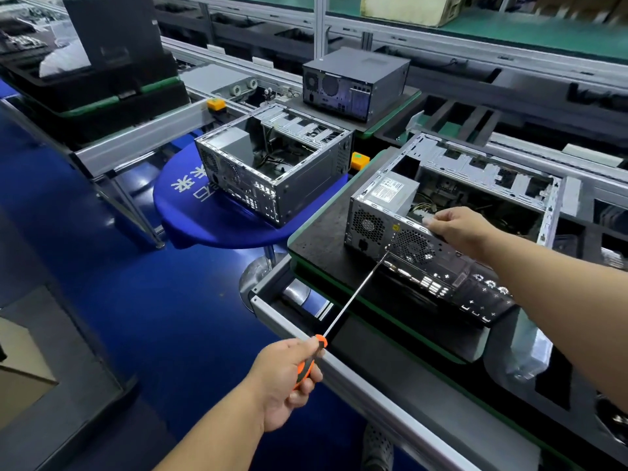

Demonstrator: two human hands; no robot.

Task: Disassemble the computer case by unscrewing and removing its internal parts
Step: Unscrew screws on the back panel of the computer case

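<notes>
The open grey metal computer case (452,226) lies on its side on the dark worktop (319,232) at centre right. The left hand (289,379), lower centre, has its fingers curled round the orange-and-black long-shafted screwdriver (353,294) — shaft running up and right, tip at the rear panel beside the fan grille. The right hand (458,229) grips the case's top rear edge, nearer the case.
</notes>
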